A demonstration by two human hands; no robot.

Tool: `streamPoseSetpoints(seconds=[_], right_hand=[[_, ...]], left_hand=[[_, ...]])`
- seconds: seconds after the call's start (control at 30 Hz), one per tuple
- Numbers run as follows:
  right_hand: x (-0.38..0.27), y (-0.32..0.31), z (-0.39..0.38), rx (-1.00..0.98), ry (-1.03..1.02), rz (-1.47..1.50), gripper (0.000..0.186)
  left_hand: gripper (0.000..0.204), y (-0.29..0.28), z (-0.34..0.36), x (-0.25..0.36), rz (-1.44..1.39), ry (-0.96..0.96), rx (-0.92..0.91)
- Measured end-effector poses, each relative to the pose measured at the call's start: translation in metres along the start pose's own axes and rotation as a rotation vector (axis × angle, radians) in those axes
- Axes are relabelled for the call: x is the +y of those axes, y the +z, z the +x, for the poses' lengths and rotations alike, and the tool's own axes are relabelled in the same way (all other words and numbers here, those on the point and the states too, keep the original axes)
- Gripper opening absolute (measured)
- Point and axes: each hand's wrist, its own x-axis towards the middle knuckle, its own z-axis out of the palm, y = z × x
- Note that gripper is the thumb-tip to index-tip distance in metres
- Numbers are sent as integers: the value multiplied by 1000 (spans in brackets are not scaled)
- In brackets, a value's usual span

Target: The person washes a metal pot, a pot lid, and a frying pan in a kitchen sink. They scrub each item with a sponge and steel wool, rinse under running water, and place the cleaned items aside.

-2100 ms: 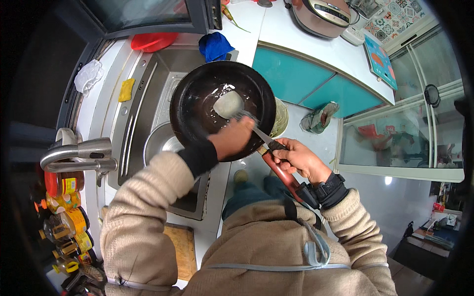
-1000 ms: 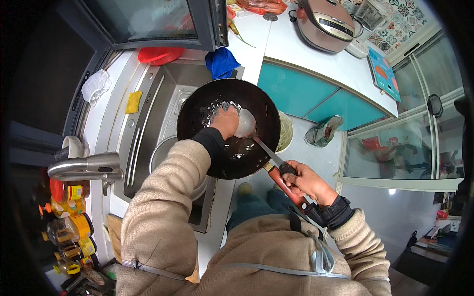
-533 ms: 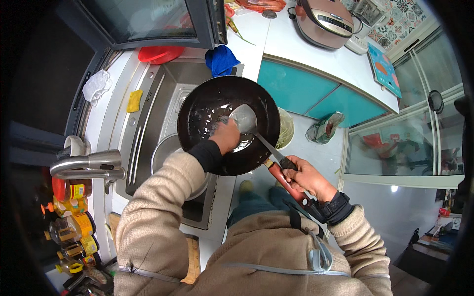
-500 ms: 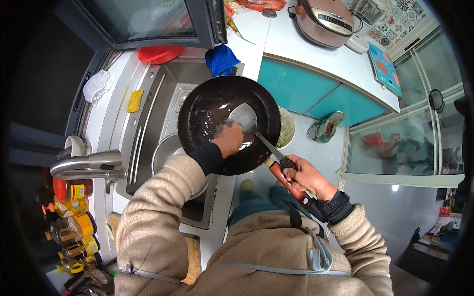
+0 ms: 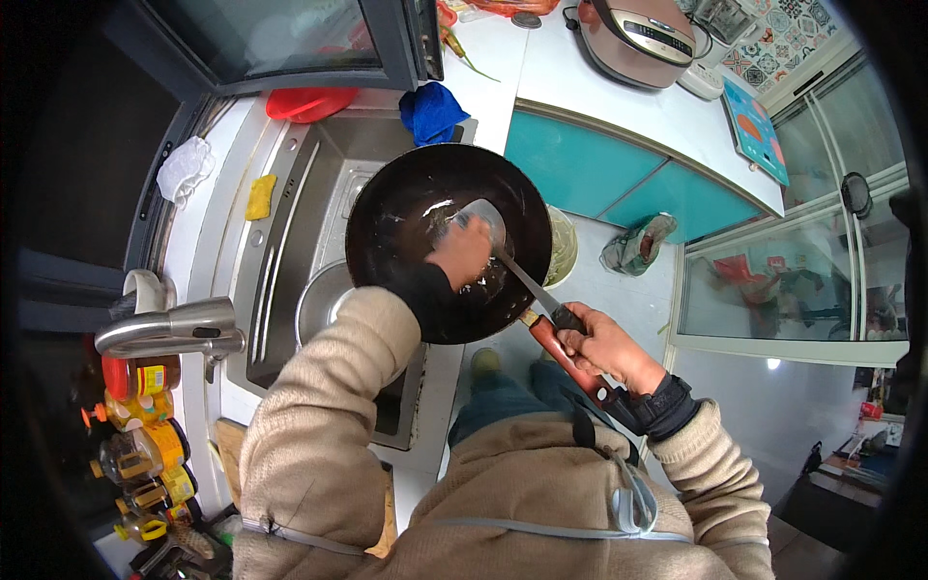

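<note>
A dark wok (image 5: 391,217) with wet, shiny patches hangs over the sink, its red handle (image 5: 546,336) pointing toward me. My right hand (image 5: 604,346) grips a metal spatula by its dark handle (image 5: 563,314), together with the wok's handle. The spatula's shaft (image 5: 522,274) crosses the rim and its pale blade (image 5: 491,211) rests inside. My left hand (image 5: 462,251), blurred, is down in the wok beside the blade, its fingers closed on a grey scrubber (image 5: 443,227) that is partly hidden.
The steel sink (image 5: 338,135) holds a metal basin (image 5: 314,304) beside a faucet (image 5: 164,321). Around it are bottles (image 5: 145,454), a yellow sponge (image 5: 261,196) and blue cloth (image 5: 432,114). A rice cooker (image 5: 633,43) stands on the counter (image 5: 551,68); a pale bucket (image 5: 565,242) is on the floor.
My left hand has moved rightward within the wok since half a second ago, over the spatula's blade. Earlier the wok shifted down and right in view. My right hand keeps its grip.
</note>
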Motion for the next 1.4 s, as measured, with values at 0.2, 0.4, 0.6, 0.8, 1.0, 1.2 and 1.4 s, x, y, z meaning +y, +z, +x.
streamPoseSetpoints(seconds=[0.2, 0.4, 0.6, 0.8, 1.0, 1.2, 1.4], right_hand=[[1, -4, 1, -37, 6, 62, 27], [0, -1, 0, -2, -25, 28, 26], [13, -8, 8, 39, -106, -43, 29], [27, -1, 10, 241, -408, -438, 40], [10, -8, -20, 503, -699, -865, 43], [-2, -1, -32, 606, -801, -1020, 44], [-53, 39, -66, 125, -291, -123, 37]], left_hand=[[31, -16, -1, -9, 274, -19, -128], [34, 2, 2, 5, 209, 213, 50], [33, -18, 6, -16, 309, 25, -241], [35, -4, -32, 0, 210, 76, -396], [42, -39, -41, -26, 66, 213, -424], [15, -113, -127, -47, -261, 148, 524], [8, -100, -256, -67, -817, -369, 579]])
